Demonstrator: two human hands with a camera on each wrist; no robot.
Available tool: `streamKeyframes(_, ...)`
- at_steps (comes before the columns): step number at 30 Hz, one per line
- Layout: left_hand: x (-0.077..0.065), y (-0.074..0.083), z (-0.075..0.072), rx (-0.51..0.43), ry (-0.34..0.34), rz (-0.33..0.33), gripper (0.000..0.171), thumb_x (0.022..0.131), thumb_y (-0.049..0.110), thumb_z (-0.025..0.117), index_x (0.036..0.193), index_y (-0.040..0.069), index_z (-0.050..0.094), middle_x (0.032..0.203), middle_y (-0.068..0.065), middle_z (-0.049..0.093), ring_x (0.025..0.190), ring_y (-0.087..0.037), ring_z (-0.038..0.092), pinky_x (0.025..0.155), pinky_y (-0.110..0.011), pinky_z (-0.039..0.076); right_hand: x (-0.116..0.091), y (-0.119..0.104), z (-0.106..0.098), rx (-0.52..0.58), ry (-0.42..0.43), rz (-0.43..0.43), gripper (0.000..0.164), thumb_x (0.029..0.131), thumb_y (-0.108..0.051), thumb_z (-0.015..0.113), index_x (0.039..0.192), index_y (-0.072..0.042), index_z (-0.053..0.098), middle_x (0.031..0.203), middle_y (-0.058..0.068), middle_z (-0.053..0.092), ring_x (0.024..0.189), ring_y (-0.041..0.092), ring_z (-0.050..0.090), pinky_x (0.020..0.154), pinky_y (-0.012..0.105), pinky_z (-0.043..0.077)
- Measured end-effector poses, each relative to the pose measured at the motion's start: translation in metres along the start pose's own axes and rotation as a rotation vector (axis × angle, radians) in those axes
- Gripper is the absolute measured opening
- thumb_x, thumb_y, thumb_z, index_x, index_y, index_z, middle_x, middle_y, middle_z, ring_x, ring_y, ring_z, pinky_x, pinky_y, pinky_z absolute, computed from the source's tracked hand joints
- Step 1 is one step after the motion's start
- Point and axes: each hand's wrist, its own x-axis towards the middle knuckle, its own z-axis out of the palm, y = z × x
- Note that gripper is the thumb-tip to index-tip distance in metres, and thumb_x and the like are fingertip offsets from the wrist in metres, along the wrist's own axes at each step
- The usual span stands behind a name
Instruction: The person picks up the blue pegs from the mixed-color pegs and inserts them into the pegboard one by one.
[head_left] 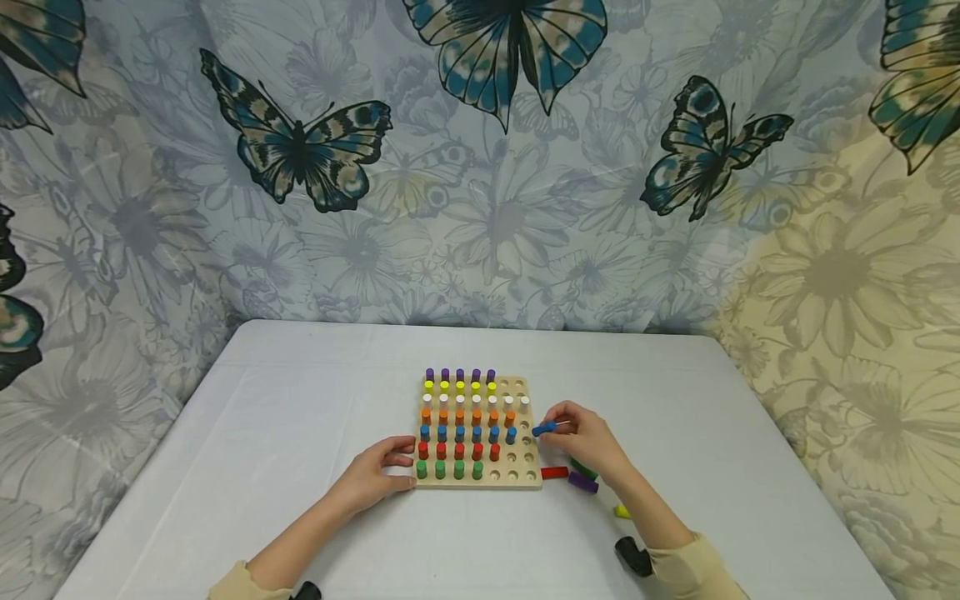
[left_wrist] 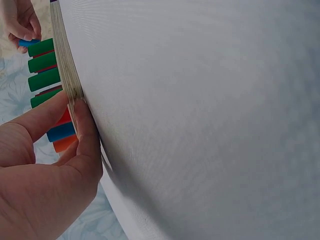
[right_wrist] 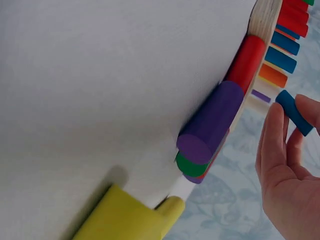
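A wooden pegboard [head_left: 517, 479] lies on the table with rows of colored pegs standing in it: purple, yellow, white, orange, blue, red and green. Bare holes show toward its right side. My left hand [head_left: 369, 477] grips the near left corner of the board, thumb and fingers against its edge in the left wrist view. Between thumb and fingertips, my right hand [head_left: 588, 437] pinches a blue peg [right_wrist: 294, 112]. That peg is tilted, close to the right end of the blue row and above the board's right edge in the head view.
Loose pegs lie right of the board: a red peg [head_left: 555, 472] against its edge, a purple peg [head_left: 582, 482], a green peg [head_left: 584, 468] and yellow pegs [right_wrist: 122, 215], partly hidden by the right arm. A butterfly-patterned cloth [head_left: 495, 250] hangs behind the white table [head_left: 315, 375].
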Motion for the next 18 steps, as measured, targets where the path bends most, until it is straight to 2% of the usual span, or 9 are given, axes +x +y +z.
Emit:
streamKeyframes(5,-0.0005,0.0,-0.0008,-0.004,-0.005,0.015,0.062,0.076,0.002,0.08,0.132,-0.002,0.054,0.119,-0.007,0.063,0.103,-0.022,0.062,0.09,-0.042,0.049,0.0036,-0.0008,0.005,-0.072,-0.024,-0.044,0.021,0.082,-0.008,0.076,0.097,-0.009,0.062,0.093,0.001,0.066,0.084,0.017,0.064,0.075,0.033,0.054)
streamKeyframes(10,-0.0006,0.0008,-0.0014,-0.012,-0.012,0.026,0.062,0.076,0.001,0.08,0.132,-0.003,0.054,0.12,-0.008,0.062,0.104,-0.023,0.062,0.088,-0.038,0.05,0.0053,-0.0031,0.0087,-0.116,-0.042,-0.079,0.019,0.081,-0.006,0.075,0.096,-0.011,0.063,0.091,-0.001,0.066,0.085,0.016,0.063,0.077,0.035,0.053)
streamKeyframes(18,-0.0015,0.0008,-0.0011,-0.009,-0.016,0.024,0.062,0.076,0.002,0.079,0.133,-0.003,0.054,0.12,-0.008,0.062,0.104,-0.022,0.062,0.089,-0.037,0.049,0.0054,-0.0045,0.011,-0.149,-0.064,-0.114,0.02,0.08,-0.003,0.075,0.096,-0.01,0.064,0.092,-0.002,0.067,0.086,0.016,0.063,0.078,0.036,0.052)
